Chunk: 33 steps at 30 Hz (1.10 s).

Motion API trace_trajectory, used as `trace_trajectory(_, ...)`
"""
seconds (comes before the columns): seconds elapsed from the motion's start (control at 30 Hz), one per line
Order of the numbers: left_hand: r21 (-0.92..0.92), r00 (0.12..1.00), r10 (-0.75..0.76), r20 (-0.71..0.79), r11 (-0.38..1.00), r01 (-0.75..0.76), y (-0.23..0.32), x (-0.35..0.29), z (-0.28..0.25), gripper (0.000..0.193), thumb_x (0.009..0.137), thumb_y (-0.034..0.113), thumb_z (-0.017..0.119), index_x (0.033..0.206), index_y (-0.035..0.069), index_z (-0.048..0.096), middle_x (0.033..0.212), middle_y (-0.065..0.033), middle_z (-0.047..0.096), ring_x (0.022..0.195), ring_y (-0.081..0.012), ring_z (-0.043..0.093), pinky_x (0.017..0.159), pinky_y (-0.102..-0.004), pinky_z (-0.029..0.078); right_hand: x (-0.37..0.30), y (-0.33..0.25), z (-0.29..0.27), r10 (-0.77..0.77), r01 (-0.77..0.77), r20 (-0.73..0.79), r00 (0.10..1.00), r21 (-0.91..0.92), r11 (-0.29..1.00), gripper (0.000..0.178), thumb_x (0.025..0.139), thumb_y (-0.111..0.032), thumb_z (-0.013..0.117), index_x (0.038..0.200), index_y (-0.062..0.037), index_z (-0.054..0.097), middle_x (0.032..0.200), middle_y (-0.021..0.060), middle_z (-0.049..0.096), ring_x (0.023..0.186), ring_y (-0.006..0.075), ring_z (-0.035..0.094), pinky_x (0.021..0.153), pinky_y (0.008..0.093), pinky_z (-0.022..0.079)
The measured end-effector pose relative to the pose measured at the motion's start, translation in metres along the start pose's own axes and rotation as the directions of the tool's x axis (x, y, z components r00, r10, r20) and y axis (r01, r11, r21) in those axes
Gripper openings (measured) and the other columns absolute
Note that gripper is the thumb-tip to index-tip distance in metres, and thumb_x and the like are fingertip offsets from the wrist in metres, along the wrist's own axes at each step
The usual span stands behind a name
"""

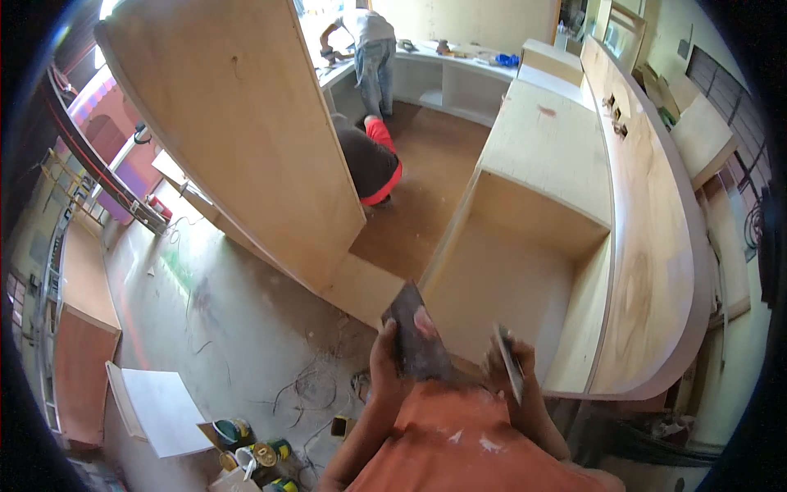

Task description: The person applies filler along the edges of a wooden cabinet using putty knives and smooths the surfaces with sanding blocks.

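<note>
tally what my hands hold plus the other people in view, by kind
Dark flat board, pink-smeared, in left hand: 1
Thin flat tool in right hand: 1
Co-workers, one in jeans, one crouching: 2
Total: 4

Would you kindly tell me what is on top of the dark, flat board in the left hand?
A small pinkish patch shows on the dark, flat board; its underside and whatever the bare left hand covers cannot be seen.
</note>
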<state>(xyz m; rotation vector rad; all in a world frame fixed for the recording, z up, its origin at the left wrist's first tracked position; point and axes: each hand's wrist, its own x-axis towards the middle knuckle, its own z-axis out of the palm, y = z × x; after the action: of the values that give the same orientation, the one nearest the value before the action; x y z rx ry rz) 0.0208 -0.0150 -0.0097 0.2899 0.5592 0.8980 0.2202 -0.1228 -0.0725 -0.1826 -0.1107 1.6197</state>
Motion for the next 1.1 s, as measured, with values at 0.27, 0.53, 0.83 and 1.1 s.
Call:
trace_trajectory(0.27,0.406,0.992,0.112,0.062,0.905,-0.127,-0.017,-0.023,0.018,0.037,0.094,0.025,0.052,0.119,-0.003,0.051,0.11,-0.0078,0.06,0.097,-0.015,0.058,0.087,-0.0299,0.047,0.073,0.029,0.072,-0.419,-0.048,-0.664,0.619,-0.564,0.824,0.043,0.095,-0.037,0.051,0.091,0.004,0.062,0.083,0.0128,0.066,0.071,0.0164,0.062,0.072,0.0338,0.049)
trace_trajectory(0.53,0.327,0.937,0.333,-0.107,0.901,-0.283,-0.009,-0.016,0.029,0.027,0.095,0.025,0.052,0.104,0.0,0.058,0.101,-0.0048,0.062,0.088,-0.0112,0.058,0.08,-0.0259,0.047,0.013,0.035,0.006,-0.395,0.231,0.533,0.748,-0.767,-0.599,0.032,0.092,-0.029,0.058,0.082,0.0015,0.064,0.068,0.0028,0.061,0.061,0.0157,0.057,0.058,0.0312,0.044)
trace_trajectory(0.83,0.524,0.806,0.576,-0.133,0.732,-0.436,-0.002,0.004,-0.01,0.026,0.095,0.03,0.053,0.093,0.004,0.059,0.082,0.0058,0.054,0.069,-0.0059,0.045,0.059,-0.0254,0.038,-0.013,0.038,0.059,-0.688,0.324,-0.333,0.645,-0.696,0.64,0.025,0.091,-0.021,0.056,0.097,0.0028,0.058,0.09,0.0056,0.063,0.075,0.0132,0.061,0.067,0.0294,0.052)
trace_trajectory(1.1,0.9,0.824,0.373,0.427,-0.091,-0.426,0.001,-0.013,-0.024,0.019,0.091,0.017,0.056,0.092,-0.002,0.059,0.065,-0.0143,0.056,0.054,-0.0236,0.053,0.052,-0.0361,0.042,0.023,0.054,0.065,-0.555,0.158,-0.346,0.757,-0.727,0.669,0.028,0.085,-0.026,0.065,0.094,0.0003,0.058,0.085,0.0079,0.063,0.072,0.0152,0.061,0.062,0.0279,0.049)
